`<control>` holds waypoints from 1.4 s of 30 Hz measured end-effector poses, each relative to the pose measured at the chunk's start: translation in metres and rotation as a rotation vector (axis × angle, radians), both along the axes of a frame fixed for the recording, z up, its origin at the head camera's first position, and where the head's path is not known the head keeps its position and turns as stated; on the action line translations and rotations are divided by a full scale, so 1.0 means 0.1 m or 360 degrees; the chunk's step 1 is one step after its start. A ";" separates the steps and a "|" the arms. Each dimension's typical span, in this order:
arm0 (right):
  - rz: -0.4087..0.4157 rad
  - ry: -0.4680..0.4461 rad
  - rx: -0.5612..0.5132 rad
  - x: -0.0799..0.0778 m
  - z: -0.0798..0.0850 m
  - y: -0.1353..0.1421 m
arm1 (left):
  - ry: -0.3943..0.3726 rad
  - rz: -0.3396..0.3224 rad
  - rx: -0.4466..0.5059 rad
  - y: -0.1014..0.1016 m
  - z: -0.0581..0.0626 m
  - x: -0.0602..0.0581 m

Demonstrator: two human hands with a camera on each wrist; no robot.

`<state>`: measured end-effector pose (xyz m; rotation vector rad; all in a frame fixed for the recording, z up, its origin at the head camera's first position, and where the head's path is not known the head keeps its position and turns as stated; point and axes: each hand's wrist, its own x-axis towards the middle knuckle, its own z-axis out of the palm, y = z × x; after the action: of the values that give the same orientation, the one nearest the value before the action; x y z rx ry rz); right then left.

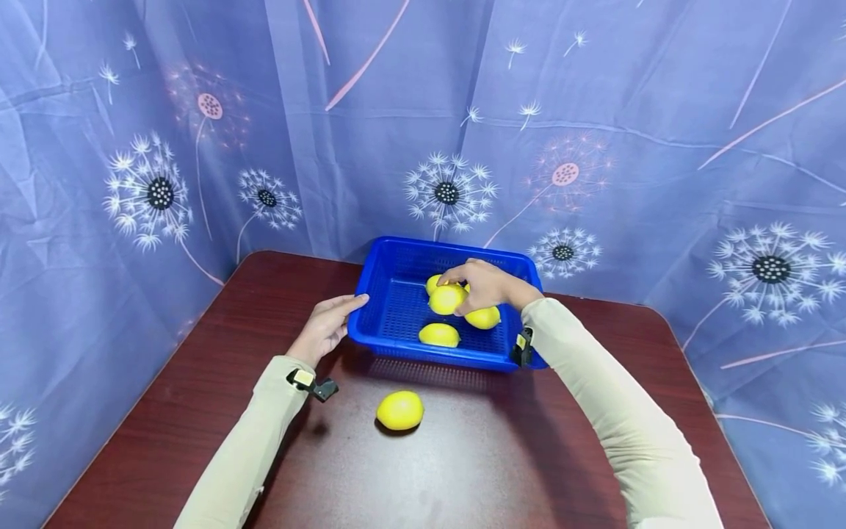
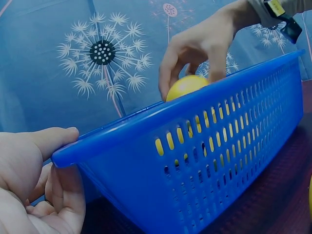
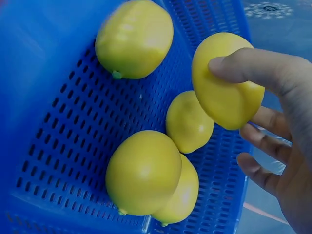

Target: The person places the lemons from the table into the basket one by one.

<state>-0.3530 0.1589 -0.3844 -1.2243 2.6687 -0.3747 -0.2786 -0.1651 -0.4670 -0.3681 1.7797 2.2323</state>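
Observation:
My left hand grips the left end of a blue plastic basket, its thumb over the rim and the other fingers curled beneath, as the left wrist view shows. Inside the basket, my right hand pinches a yellow lemon between thumb and fingers. In the right wrist view that lemon is held above several others: one lemon lies apart by the basket wall, while another lemon overlaps its neighbours. The right hand partly covers the lemons behind it in the head view.
One more lemon lies on the dark red-brown wooden table, in front of the basket. A blue curtain with dandelion prints hangs around the table's back and sides. Each sleeve carries a small wrist camera, such as the left camera.

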 end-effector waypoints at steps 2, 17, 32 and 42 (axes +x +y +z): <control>-0.0036 -0.0004 0.0078 -0.04 -0.03 -0.03 | 0.0007 0.0000 0.0020 0.00 0.00 0.00; -0.0191 -0.0088 0.0302 -0.16 -0.18 -0.09 | -0.0021 0.0028 -0.0009 0.07 -0.01 0.00; -0.0221 -0.0043 0.0200 -0.14 -0.05 -0.02 | -0.0001 0.0030 0.0047 0.08 -0.02 0.01; -0.0380 0.0262 -0.0216 0.28 0.24 -0.02 | 0.0008 0.0008 0.0011 0.01 -0.01 0.00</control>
<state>-0.3251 0.1564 -0.3609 -1.0109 2.9864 -0.5179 -0.2786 -0.1641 -0.4676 -0.3662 1.7746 2.2441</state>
